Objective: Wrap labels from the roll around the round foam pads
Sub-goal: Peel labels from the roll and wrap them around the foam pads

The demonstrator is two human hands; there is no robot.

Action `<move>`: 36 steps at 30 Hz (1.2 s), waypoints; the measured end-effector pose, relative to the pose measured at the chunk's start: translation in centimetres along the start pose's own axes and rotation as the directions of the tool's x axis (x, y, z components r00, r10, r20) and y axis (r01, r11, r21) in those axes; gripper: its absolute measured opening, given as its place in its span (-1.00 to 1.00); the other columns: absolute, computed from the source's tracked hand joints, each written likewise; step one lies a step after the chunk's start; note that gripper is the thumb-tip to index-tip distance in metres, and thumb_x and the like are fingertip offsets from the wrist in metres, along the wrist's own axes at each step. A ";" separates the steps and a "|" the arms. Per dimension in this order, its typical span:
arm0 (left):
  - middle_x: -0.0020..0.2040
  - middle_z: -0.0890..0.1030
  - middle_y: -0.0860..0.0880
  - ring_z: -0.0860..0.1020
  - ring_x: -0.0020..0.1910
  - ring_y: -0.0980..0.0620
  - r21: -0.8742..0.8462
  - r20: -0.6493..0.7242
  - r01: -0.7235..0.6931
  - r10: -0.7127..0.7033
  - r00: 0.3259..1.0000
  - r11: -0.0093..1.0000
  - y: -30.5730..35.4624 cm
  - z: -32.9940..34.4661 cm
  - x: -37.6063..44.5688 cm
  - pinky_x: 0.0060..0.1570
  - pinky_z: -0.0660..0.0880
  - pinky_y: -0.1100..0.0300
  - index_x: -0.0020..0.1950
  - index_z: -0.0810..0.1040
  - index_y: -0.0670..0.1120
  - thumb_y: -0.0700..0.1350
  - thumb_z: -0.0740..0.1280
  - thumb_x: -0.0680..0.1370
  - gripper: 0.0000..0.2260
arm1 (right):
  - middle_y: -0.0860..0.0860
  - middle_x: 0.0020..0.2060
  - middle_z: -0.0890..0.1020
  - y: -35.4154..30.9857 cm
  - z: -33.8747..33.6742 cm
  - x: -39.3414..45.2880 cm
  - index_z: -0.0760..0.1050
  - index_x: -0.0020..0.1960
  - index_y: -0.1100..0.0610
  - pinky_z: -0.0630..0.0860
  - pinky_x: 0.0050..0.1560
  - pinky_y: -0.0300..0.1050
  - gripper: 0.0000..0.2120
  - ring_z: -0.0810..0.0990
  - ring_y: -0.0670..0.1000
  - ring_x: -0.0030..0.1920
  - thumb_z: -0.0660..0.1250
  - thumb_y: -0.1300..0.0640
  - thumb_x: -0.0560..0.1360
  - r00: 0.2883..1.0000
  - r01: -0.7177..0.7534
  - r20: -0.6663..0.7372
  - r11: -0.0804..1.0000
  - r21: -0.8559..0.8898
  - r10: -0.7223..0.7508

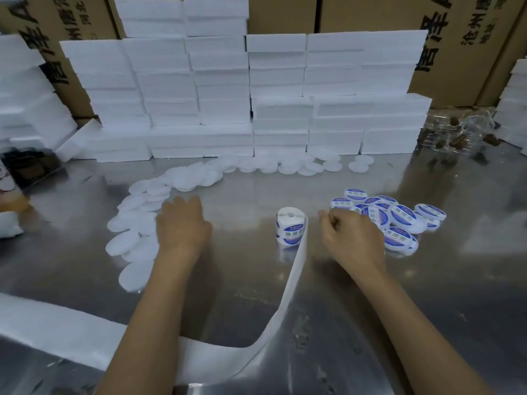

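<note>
The label roll stands upright in the middle of the metal table, blue print on its labels. Its bare white backing strip trails from it toward me. Plain white round foam pads lie in a curved row on the left. My left hand hovers palm down at their right edge, fingers straight, holding nothing. A pile of labelled pads sits on the right. My right hand is between the roll and that pile, fingers curled, with nothing visible in them.
More plain pads line the foot of the stacked white foam blocks at the back, with cardboard boxes behind. A clear plastic tray sits back right. A long white foam strip lies front left.
</note>
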State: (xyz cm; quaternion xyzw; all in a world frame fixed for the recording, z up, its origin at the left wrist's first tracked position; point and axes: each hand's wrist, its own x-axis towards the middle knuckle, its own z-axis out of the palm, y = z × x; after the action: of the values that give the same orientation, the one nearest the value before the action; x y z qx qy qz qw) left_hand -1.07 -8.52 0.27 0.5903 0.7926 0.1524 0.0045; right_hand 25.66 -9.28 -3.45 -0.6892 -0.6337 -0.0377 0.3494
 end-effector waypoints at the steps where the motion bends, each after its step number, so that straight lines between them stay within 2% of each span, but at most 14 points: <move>1: 0.31 0.45 -0.22 0.35 0.33 -0.23 0.076 0.066 0.068 -0.073 0.995 0.995 -0.8 -0.4 0.1 0.26 0.33 -0.06 0.31 0.46 -0.12 -0.18 0.26 0.55 -0.68 | -0.02 -0.53 0.46 -0.1 0.1 -0.1 0.37 -0.39 0.14 0.25 -0.41 -0.12 -0.56 0.40 0.08 -0.43 0.20 -0.06 0.59 1.000 0.008 0.004 1.000 0.009 -0.008; 5: 0.39 0.39 -0.22 0.29 0.41 -0.22 0.136 0.130 0.221 -0.238 0.962 0.966 -2.7 -0.6 0.8 0.36 0.26 -0.08 0.40 0.39 -0.15 -0.10 0.22 0.61 -0.64 | -0.01 -0.56 0.41 0.0 0.2 0.0 0.28 -0.44 0.13 0.18 -0.45 -0.20 -0.53 0.34 -0.04 -0.49 0.22 -0.04 0.58 1.000 0.006 -0.019 0.999 0.036 -0.005; 10: 0.25 0.54 -0.20 0.41 0.32 -0.22 0.081 0.008 0.233 -0.234 0.972 0.969 -2.8 0.4 1.2 0.25 0.34 -0.01 0.19 0.54 -0.18 -0.13 0.27 0.59 -0.78 | 0.00 -0.57 0.41 0.1 0.2 -0.1 0.29 -0.44 0.15 0.21 -0.44 -0.18 -0.54 0.40 0.06 -0.46 0.24 -0.03 0.58 1.000 -0.024 -0.002 0.997 0.075 0.024; 14: 0.20 0.56 -0.17 0.39 0.30 -0.20 0.073 -0.010 0.097 -0.097 0.995 0.993 -2.2 1.2 1.8 0.22 0.34 -0.01 0.14 0.63 -0.12 -0.02 0.26 0.60 -0.74 | 0.03 -0.56 0.43 0.0 0.4 -0.2 0.31 -0.42 0.17 0.23 -0.43 -0.19 -0.54 0.40 0.07 -0.46 0.25 -0.02 0.57 0.999 -0.040 0.012 0.994 0.100 0.039; 18: 0.12 0.57 -0.15 0.39 0.27 -0.20 -0.104 0.023 -0.105 0.107 0.994 0.989 -0.6 2.2 1.4 0.16 0.35 0.02 0.11 0.64 0.04 0.05 0.35 0.56 -0.81 | 0.03 -0.57 0.41 0.1 0.4 -0.2 0.28 -0.44 0.15 0.23 -0.46 -0.19 -0.54 0.34 -0.03 -0.51 0.25 -0.02 0.56 1.000 -0.027 0.011 0.991 0.128 0.026; 22: 0.04 0.62 -0.11 0.49 0.04 -0.15 -0.239 0.055 -0.125 0.142 0.988 0.963 -0.2 2.9 1.1 -0.10 0.35 0.11 0.02 0.54 0.00 0.00 0.37 0.56 -0.89 | 0.00 -0.56 0.41 0.2 0.5 -0.1 0.30 -0.41 0.15 0.22 -0.45 -0.18 -0.56 0.36 -0.04 -0.48 0.25 -0.03 0.57 0.998 -0.058 0.004 0.988 0.142 0.058; 24: 0.09 0.60 -0.08 0.47 -0.03 -0.08 -0.319 0.033 -0.124 0.142 0.989 0.940 -0.2 2.9 1.3 -0.12 0.33 0.14 -0.02 0.53 -0.02 -0.04 0.42 0.54 -0.89 | -0.04 -0.48 0.49 0.3 0.4 0.0 0.38 -0.33 0.12 0.28 -0.43 -0.17 -0.64 0.44 -0.06 -0.42 0.24 -0.03 0.58 0.997 -0.075 0.032 0.980 0.186 0.070; 25: 0.13 0.58 -0.07 0.46 -0.02 -0.07 -0.374 0.027 -0.129 0.150 0.988 0.918 -0.2 2.9 1.3 -0.10 0.33 0.15 0.00 0.52 -0.03 -0.08 0.45 0.51 -0.85 | -0.07 -0.42 0.53 0.3 0.3 0.1 0.43 -0.27 0.08 0.33 -0.41 -0.19 -0.72 0.49 -0.09 -0.36 0.24 0.01 0.59 0.996 -0.081 0.065 0.963 0.258 0.067; 27: 0.16 0.52 -0.05 0.46 0.02 -0.05 -0.527 0.009 -0.125 0.152 0.988 0.841 0.1 2.6 1.4 -0.06 0.34 0.16 0.06 0.47 -0.01 -0.17 0.53 0.43 -0.69 | -0.14 -0.25 0.59 0.1 0.2 0.2 0.49 -0.12 0.02 0.40 -0.33 -0.39 -0.88 0.55 -0.21 -0.22 0.25 0.12 0.59 0.988 -0.119 0.144 0.891 0.439 0.061; 28: 0.16 0.49 -0.04 0.46 0.04 -0.06 -0.600 0.003 -0.109 0.139 0.990 0.792 0.4 2.3 1.3 -0.04 0.35 0.16 0.10 0.44 0.02 -0.20 0.56 0.40 -0.59 | -0.16 -0.16 0.61 -0.1 0.1 0.2 0.50 -0.05 -0.01 0.41 -0.25 -0.46 -0.89 0.55 -0.26 -0.16 0.24 0.17 0.59 0.981 -0.149 0.183 0.849 0.507 0.063; 30: 0.13 0.48 -0.03 0.49 0.05 -0.06 -0.712 0.024 -0.058 0.107 0.994 0.700 0.8 1.8 1.2 -0.05 0.38 0.17 0.19 0.42 0.06 -0.24 0.58 0.38 -0.48 | -0.12 0.03 0.62 -0.4 0.1 0.2 0.50 0.12 -0.01 0.47 -0.01 -0.40 -0.79 0.57 -0.22 0.00 0.21 0.24 0.60 0.962 -0.211 0.268 0.768 0.605 0.053; 32: 0.09 0.54 -0.02 0.53 0.04 -0.01 -0.815 0.100 0.019 0.109 0.989 0.580 1.2 1.4 1.1 -0.13 0.43 0.30 0.25 0.47 0.06 -0.27 0.56 0.40 -0.48 | -0.09 0.19 0.58 -0.8 0.0 0.0 0.45 0.29 0.00 0.49 0.23 -0.15 -0.65 0.55 -0.13 0.19 0.13 0.32 0.62 0.932 -0.270 0.363 0.690 0.672 0.012; 33: 0.08 0.58 -0.01 0.56 0.02 0.02 -0.858 0.140 0.052 0.136 0.981 0.511 1.4 1.2 0.9 -0.18 0.46 0.37 0.24 0.52 0.05 -0.29 0.54 0.41 -0.52 | -0.09 0.26 0.55 -0.9 0.1 -0.1 0.41 0.34 -0.01 0.45 0.29 -0.13 -0.60 0.51 -0.13 0.25 0.09 0.34 0.63 0.913 -0.298 0.407 0.654 0.695 -0.016; 36: 0.06 0.65 -0.01 0.60 -0.01 0.03 -0.917 0.203 0.101 0.236 0.950 0.385 2.3 0.8 0.1 -0.20 0.52 0.42 0.17 0.63 0.00 -0.32 0.48 0.45 -0.64 | -0.15 0.36 0.47 -0.9 0.3 -0.5 0.32 0.45 -0.09 0.37 0.23 -0.34 -0.52 0.42 -0.18 0.33 0.06 0.33 0.64 0.847 -0.380 0.526 0.599 0.705 -0.081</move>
State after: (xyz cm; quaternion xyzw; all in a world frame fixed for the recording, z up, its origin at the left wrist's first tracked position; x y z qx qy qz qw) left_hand 1.20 -7.63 0.05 0.5364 0.5392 0.4733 0.4445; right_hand 24.60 -9.59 -3.57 -0.5011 -0.5894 0.4576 0.4383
